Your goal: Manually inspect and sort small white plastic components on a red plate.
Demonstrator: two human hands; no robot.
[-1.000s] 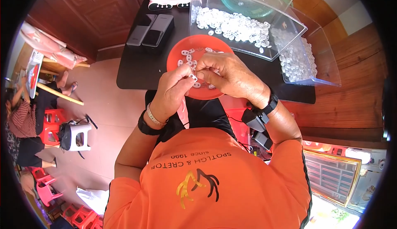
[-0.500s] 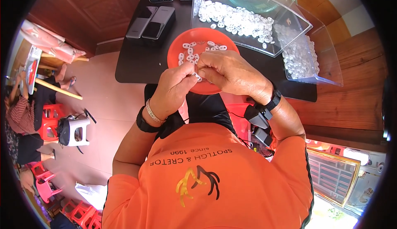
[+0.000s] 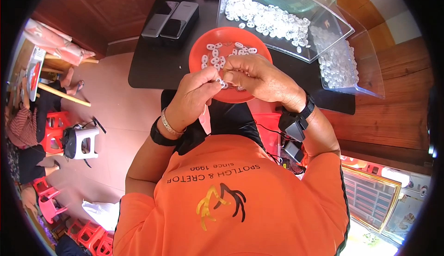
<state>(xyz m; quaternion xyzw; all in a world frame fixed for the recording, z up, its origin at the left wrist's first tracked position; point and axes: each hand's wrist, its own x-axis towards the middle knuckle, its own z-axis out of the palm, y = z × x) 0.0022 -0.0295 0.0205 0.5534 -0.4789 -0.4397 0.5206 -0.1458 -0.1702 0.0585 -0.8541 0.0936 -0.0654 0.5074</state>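
Left hand [image 3: 195, 92] pinched at thumb and forefinger, right hand [image 3: 260, 78] curled just beside it, forearms [image 3: 320, 133] slanted inward

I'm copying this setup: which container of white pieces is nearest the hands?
The round red dish, under the left hand and right hand; the clear box behind it and the rightmost clear box are farther off.

Tiny white holed piece [image 3: 223, 84]'s pinched in the left fingers [image 3: 209, 89], over the near side of a round red plate [image 3: 199, 50]. Bunch of oval two-holed white pieces [image 3: 215, 60] scattered in there; plate overlaps the surface [image 3: 155, 69]'s near edge.
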